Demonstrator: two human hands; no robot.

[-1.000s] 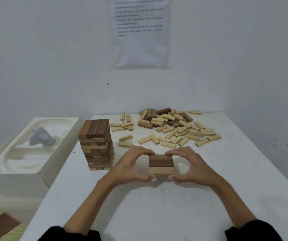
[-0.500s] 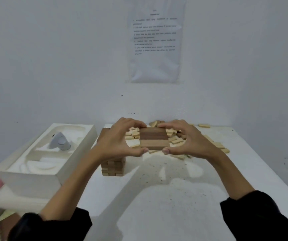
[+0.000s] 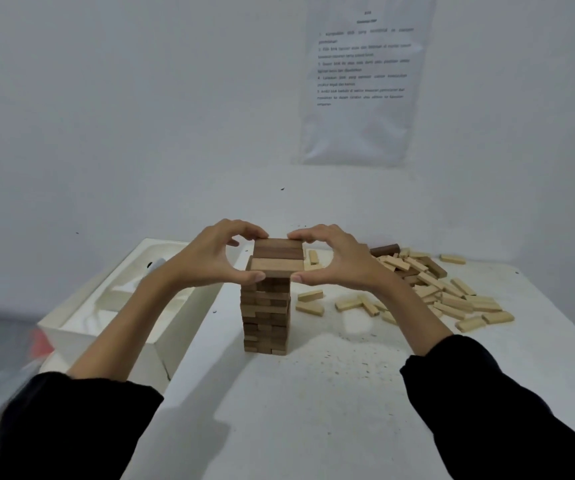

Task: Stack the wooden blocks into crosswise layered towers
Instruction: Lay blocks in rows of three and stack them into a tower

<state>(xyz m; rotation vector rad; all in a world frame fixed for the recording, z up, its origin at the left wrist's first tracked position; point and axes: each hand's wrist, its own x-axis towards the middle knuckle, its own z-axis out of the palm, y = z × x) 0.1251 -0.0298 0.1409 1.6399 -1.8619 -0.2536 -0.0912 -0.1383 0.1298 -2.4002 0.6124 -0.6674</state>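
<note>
- A white tray [image 3: 85,296] stands just left of the counter [image 3: 314,410].
- The left hand [image 3: 206,258] curls its fingers [image 3: 241,230] round the left end of a three-block layer [image 3: 277,259].
- That layer is at the top of the crosswise tower [image 3: 267,317], mid-counter; whether it rests fully there cannot be told.
- The right hand [image 3: 345,263] grips the layer's right end, thumb near, fingers far.
- Loose blocks [image 3: 435,292] lie scattered far right.
</note>
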